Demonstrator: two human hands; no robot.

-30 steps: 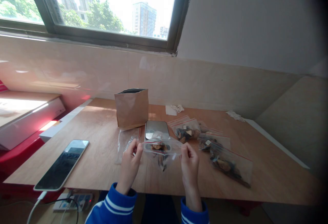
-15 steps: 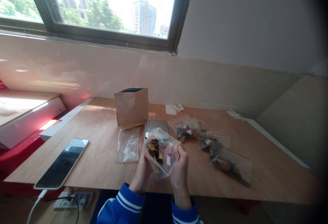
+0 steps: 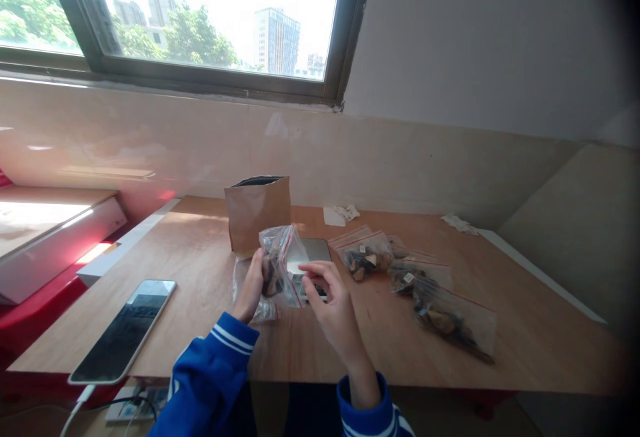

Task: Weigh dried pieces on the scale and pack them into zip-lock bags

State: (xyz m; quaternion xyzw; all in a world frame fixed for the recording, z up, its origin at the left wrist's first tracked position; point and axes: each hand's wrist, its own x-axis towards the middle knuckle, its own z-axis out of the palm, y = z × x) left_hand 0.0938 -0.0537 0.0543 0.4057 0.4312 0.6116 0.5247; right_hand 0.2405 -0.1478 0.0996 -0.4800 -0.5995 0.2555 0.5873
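Clock directions are taken from the clear zip-lock bag (image 3: 280, 265), gripped by the left hand (image 3: 251, 285) at eight o'clock and containing dark dried slices (image 3: 271, 281). The right hand (image 3: 334, 300), at four o'clock, has curled fingers just beside the bag's red-lined mouth; contact is unclear. At eleven, a kraft paper pouch (image 3: 257, 217) stands open; at two, a silver scale (image 3: 319, 251), partly hidden. Filled bags (image 3: 453, 325) lie between three and four; a smartphone (image 3: 123, 331), with white cable (image 3: 75, 407), lies at eight on the worktop (image 3: 385, 330).
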